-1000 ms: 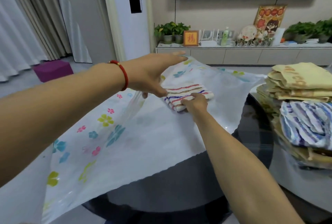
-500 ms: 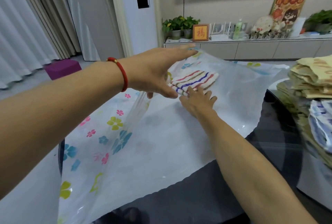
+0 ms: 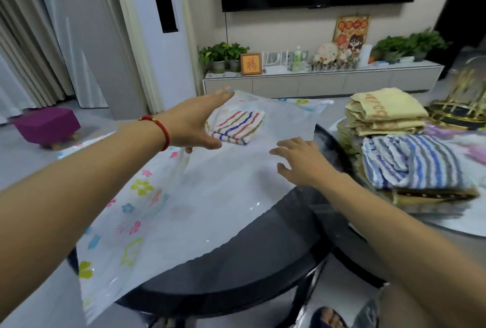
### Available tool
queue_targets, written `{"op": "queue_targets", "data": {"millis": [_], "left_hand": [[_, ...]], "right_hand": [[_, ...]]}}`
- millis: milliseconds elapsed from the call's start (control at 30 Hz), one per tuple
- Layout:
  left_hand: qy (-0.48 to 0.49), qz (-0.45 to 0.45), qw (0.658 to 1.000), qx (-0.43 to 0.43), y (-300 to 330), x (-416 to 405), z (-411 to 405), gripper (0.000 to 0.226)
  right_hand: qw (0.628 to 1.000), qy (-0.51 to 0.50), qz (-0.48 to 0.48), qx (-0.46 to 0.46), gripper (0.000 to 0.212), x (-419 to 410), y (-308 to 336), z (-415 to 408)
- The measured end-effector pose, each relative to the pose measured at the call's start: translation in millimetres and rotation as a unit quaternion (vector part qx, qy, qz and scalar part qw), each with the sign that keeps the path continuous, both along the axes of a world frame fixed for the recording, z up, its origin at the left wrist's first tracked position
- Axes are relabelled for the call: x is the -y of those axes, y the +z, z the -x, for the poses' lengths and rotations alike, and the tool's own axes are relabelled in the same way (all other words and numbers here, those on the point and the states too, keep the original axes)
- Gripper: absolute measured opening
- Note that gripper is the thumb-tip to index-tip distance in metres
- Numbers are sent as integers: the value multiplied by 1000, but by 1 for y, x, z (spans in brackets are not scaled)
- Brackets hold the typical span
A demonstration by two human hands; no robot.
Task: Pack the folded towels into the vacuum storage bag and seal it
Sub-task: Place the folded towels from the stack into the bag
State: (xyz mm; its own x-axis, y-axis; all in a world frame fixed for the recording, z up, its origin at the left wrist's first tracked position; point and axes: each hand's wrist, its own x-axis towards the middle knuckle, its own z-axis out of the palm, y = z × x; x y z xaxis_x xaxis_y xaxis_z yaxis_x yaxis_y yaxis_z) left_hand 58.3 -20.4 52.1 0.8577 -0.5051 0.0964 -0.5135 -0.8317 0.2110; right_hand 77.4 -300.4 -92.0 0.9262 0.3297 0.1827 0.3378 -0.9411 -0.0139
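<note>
Right hand [image 3: 302,162] withdrawn, striped towel [image 3: 236,126] released

The vacuum storage bag [image 3: 210,196] at mid-frame is thin, glossy plastic, see-through along its flower-printed left side and milky white across the middle, with small highlights on its smooth skin. Inside it, above centre, the striped towel [image 3: 238,126] is soft, nubbly cloth. Beneath the bag the round table [image 3: 236,270] has a dark, polished, glass-like top that mirrors light. At the right, the yellow towels [image 3: 386,113] and the blue-striped towel [image 3: 410,160] look like matt terry cloth, loosely fuzzy. The red bracelet [image 3: 160,128] on the left wrist appears to be smooth cord. At far left the purple stool [image 3: 47,124] is matt fabric.
</note>
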Motion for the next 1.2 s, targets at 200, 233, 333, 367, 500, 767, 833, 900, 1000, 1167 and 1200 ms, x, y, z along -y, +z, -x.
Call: {"op": "queue_targets", "data": {"millis": [200, 233, 333, 367, 500, 767, 833, 900, 1000, 1167, 1200], "left_hand": [[3, 7, 999, 33, -10, 14, 6, 110], [3, 5, 999, 35, -10, 16, 8, 109], [13, 16, 1000, 22, -10, 20, 11, 107], [16, 20, 1000, 19, -10, 20, 12, 107], [22, 28, 999, 8, -9, 22, 12, 106], [31, 27, 999, -5, -10, 19, 9, 107], [33, 23, 999, -3, -8, 18, 7, 108], [28, 18, 999, 10, -5, 16, 5, 108], [27, 10, 999, 20, 4, 11, 4, 109], [56, 26, 998, -14, 20, 5, 12, 109], [55, 23, 998, -9, 21, 3, 12, 108]], "right_hand": [[958, -231, -77, 151, 21, 128, 11, 72], [940, -291, -75, 161, 23, 149, 12, 78], [890, -436, -90, 102, 33, 197, 13, 84], [876, -465, -111, 61, 36, 208, 13, 84], [862, -480, -160, -17, 44, 230, 13, 76], [890, -326, -314, -55, 39, 224, 51, 70], [878, -268, -393, -48, 32, 208, 66, 76], [864, -189, -463, -55, 27, 185, 82, 86], [801, -80, -578, -133, 26, 141, 102, 96], [682, 37, -680, -267, 20, 31, 86, 78], [671, 38, -683, -285, 20, 2, 77, 69]]}}
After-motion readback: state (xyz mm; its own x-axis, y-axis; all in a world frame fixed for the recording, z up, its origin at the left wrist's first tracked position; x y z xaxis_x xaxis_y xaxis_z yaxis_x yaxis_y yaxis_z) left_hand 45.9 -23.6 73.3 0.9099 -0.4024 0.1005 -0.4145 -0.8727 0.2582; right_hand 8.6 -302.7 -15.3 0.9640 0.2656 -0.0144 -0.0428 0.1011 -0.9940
